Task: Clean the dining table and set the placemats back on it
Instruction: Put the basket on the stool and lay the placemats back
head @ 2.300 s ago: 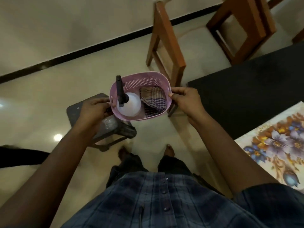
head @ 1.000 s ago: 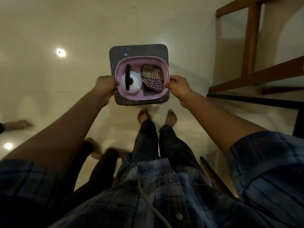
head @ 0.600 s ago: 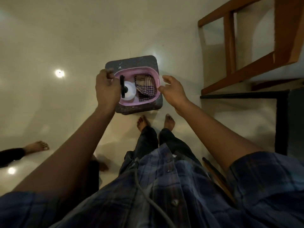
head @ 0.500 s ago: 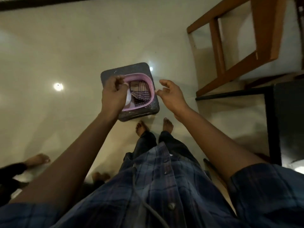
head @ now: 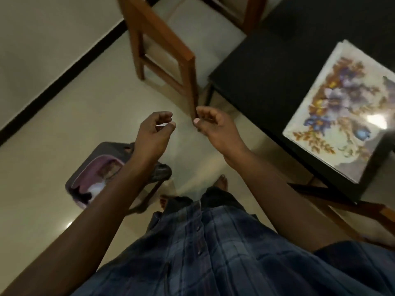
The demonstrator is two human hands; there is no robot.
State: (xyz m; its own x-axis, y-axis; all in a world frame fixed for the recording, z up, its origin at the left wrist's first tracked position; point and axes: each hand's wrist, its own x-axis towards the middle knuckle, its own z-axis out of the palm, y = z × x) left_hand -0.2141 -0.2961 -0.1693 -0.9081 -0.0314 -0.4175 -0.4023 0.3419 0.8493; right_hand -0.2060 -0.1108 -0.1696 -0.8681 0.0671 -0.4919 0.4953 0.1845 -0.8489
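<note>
On my left, the pink basket sits on a dark stool on the floor. My left hand and right hand hover empty, fingers loosely curled. Further right, the floral placemat lies on the black bench.

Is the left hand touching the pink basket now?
Apart. The head view shows the left hand raised and empty, above the basket on the stool.

Wooden chair, dark stool
</note>
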